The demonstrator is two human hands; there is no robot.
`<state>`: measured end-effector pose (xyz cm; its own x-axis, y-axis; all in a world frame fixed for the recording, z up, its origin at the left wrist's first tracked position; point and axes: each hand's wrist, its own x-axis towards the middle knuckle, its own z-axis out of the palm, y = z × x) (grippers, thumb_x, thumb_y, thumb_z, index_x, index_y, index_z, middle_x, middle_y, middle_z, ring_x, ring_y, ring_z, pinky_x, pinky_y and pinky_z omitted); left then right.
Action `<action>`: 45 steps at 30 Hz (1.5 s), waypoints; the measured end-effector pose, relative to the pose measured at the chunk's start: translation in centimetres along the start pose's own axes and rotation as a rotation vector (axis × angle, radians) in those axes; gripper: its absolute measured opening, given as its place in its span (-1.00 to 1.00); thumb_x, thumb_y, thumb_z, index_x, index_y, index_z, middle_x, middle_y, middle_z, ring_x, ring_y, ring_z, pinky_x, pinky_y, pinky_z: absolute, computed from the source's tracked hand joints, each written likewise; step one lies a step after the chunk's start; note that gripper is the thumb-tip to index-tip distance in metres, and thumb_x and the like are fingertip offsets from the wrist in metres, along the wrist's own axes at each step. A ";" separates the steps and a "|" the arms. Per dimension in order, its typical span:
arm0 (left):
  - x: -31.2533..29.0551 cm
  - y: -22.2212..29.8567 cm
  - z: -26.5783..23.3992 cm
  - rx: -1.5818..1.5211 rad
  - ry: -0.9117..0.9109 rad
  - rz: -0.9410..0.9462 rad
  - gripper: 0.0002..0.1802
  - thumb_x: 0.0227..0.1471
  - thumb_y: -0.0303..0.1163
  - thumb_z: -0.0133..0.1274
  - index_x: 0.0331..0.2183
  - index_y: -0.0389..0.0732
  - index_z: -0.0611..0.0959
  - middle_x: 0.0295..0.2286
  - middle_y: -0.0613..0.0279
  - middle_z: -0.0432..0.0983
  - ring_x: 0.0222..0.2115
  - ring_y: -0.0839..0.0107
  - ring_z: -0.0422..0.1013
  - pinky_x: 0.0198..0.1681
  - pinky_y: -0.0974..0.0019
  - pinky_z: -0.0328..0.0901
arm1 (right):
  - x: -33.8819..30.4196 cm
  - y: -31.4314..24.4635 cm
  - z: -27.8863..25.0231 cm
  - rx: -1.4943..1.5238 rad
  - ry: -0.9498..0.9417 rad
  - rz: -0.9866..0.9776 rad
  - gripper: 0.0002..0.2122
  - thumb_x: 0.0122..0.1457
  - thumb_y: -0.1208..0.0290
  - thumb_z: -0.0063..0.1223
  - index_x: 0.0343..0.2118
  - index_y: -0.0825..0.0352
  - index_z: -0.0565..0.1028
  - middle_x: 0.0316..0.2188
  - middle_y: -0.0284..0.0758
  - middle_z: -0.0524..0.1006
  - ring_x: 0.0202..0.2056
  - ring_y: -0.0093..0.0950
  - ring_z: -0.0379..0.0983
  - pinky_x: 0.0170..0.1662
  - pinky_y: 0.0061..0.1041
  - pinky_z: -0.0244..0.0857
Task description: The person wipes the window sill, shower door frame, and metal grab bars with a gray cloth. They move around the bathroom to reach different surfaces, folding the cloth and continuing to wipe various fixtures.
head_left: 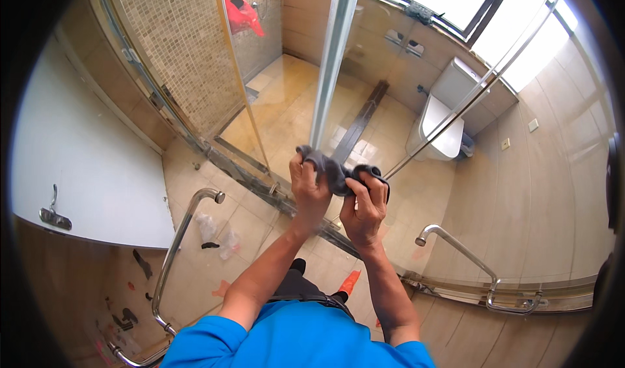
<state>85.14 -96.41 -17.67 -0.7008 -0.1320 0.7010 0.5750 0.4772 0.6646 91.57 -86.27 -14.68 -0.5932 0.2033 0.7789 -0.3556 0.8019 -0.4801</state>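
Observation:
Both my hands hold a dark grey cloth [338, 171] stretched between them, just below the lower end of a shiny vertical metal frame edge [331, 62] of a glass shower door. My left hand [308, 189] grips the cloth's left end near the metal edge. My right hand [364, 206] is closed over its right end. The cloth sags slightly between the two fists. My forearms rise from the lower edge, out of blue sleeves.
A chrome door handle [179, 238] curves at lower left, and another chrome handle [469, 264] sits at lower right. Beyond the glass are a white toilet [443, 124], a long floor drain [358, 124] and a red item [241, 13]. A white door [91, 166] stands left.

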 end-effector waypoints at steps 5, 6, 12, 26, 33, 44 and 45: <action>-4.3 1.4 1.2 -0.104 -0.201 -0.196 -0.67 -0.13 -0.61 0.08 -0.22 -0.29 0.50 -0.10 -0.16 0.30 -0.05 -0.12 0.30 -0.01 0.07 0.24 | -3.2 1.7 -2.0 -0.008 0.093 0.113 -0.73 -0.11 0.80 0.05 -0.33 0.35 0.56 -0.22 -0.17 0.48 -0.18 -0.26 0.45 -0.15 -0.42 0.39; -3.9 2.3 1.4 -0.136 -0.164 -0.079 -0.63 -0.15 -0.64 0.09 -0.19 -0.29 0.51 -0.11 -0.14 0.32 -0.08 -0.11 0.32 -0.03 0.07 0.26 | -2.8 1.4 -2.6 0.004 0.138 0.137 -0.72 -0.13 0.79 0.05 -0.33 0.36 0.56 -0.24 -0.15 0.48 -0.19 -0.24 0.46 -0.13 -0.39 0.38; 2.9 8.9 1.5 -0.248 0.071 0.164 -0.73 -0.14 -0.64 0.17 -0.27 -0.33 0.59 -0.16 -0.07 0.40 -0.16 0.06 0.38 -0.08 0.22 0.29 | 3.3 -0.6 -6.7 0.069 0.370 0.071 -0.77 -0.03 0.77 0.05 -0.29 0.39 0.54 -0.17 -0.13 0.44 -0.19 -0.33 0.48 -0.18 -0.50 0.41; -7.4 0.6 1.9 -0.077 -0.263 -0.250 -0.78 -0.16 -0.60 0.12 -0.34 -0.27 0.55 -0.28 0.04 0.41 -0.29 0.12 0.40 -0.24 0.19 0.32 | -6.0 3.4 -2.3 -0.046 0.085 0.105 -0.71 -0.21 0.76 0.04 -0.36 0.32 0.55 -0.32 -0.22 0.50 -0.30 -0.24 0.42 -0.23 -0.36 0.35; -6.7 10.5 3.6 -0.341 -0.202 -0.047 -0.71 -0.23 -0.67 0.17 -0.33 -0.25 0.60 -0.22 0.04 0.44 -0.20 0.16 0.42 -0.15 0.25 0.32 | -4.4 3.5 -10.5 -0.095 0.285 0.169 -0.69 -0.18 0.81 0.05 -0.32 0.34 0.54 -0.29 -0.20 0.48 -0.25 -0.27 0.44 -0.16 -0.39 0.35; -12.2 4.5 5.0 -0.191 -0.436 -0.018 -0.73 -0.25 -0.69 0.12 -0.36 -0.30 0.55 -0.23 0.00 0.38 -0.24 0.07 0.40 -0.21 0.17 0.34 | -13.5 7.7 -6.8 -0.133 0.173 0.386 -0.71 -0.21 0.78 0.01 -0.37 0.31 0.51 -0.33 -0.21 0.47 -0.24 -0.24 0.40 -0.12 -0.34 0.32; -12.4 4.5 4.8 -0.170 -0.454 -0.058 -0.73 -0.24 -0.69 0.12 -0.36 -0.30 0.55 -0.23 0.01 0.38 -0.24 0.07 0.40 -0.21 0.18 0.34 | -13.7 7.7 -6.8 -0.143 0.167 0.390 -0.71 -0.21 0.78 0.00 -0.37 0.31 0.51 -0.33 -0.21 0.47 -0.24 -0.24 0.40 -0.12 -0.34 0.32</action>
<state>94.37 -88.44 -24.61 -0.8253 0.2564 0.5031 0.5639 0.3266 0.7585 101.91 -79.07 -26.31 -0.5347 0.5844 0.6104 -0.0180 0.7143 -0.6996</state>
